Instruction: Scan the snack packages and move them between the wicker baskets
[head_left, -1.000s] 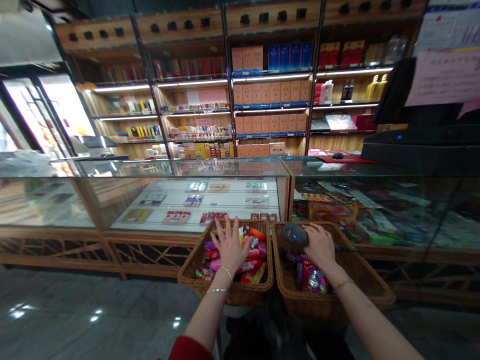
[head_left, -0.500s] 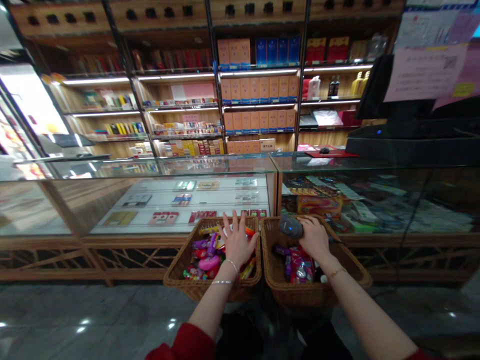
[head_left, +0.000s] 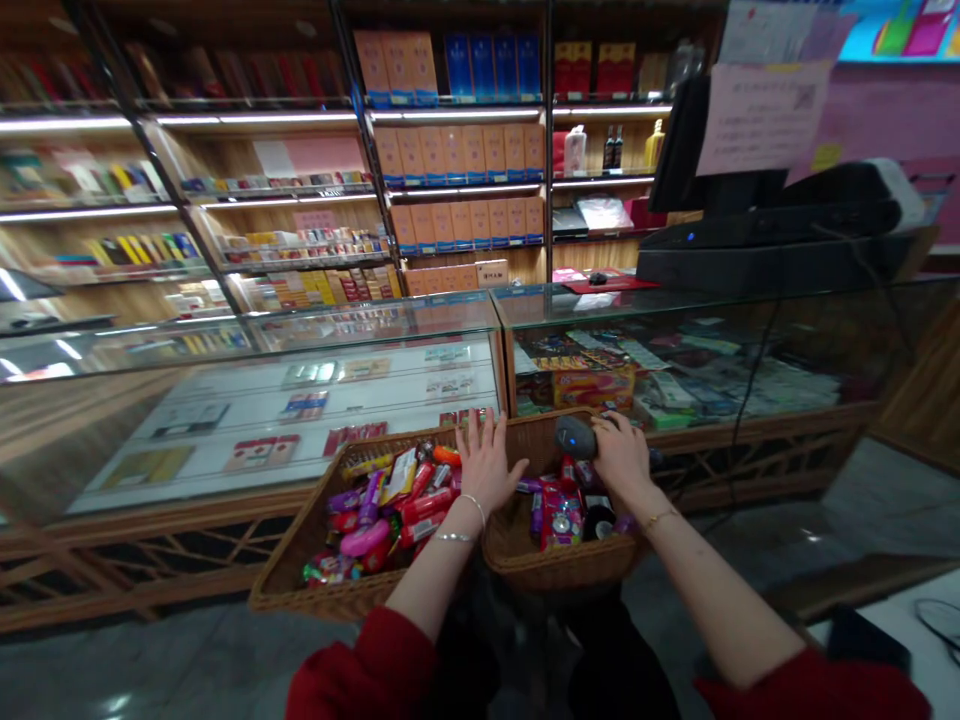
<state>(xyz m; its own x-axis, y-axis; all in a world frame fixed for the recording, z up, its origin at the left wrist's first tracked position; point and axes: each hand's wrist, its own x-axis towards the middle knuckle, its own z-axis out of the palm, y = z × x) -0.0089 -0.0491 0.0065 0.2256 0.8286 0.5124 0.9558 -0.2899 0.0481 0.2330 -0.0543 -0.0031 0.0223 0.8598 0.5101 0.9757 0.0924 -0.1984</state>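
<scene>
- Two wicker baskets of wrapped snacks stand side by side at the glass counter's (head_left: 450,310) front edge.
- Left hand (head_left: 486,468), fingers spread flat, rests at the left basket's (head_left: 300,570) right rim, gripping nothing.
- Right hand (head_left: 622,460), fingers clamped on a grey scanner (head_left: 575,437), hovers over the right basket's (head_left: 555,570) far rim.
- No packet appears lifted; most sorting looks undone.
- Stocked shelves (head_left: 450,190) beyond.

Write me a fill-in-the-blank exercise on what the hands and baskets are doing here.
1. The right hand holds a dark handheld ____.
2. The left hand lies spread, ____ down, over the rims of the two baskets.
3. The left wicker basket holds mostly ____ and pink packets.

Missing words: scanner; palm; red
</scene>
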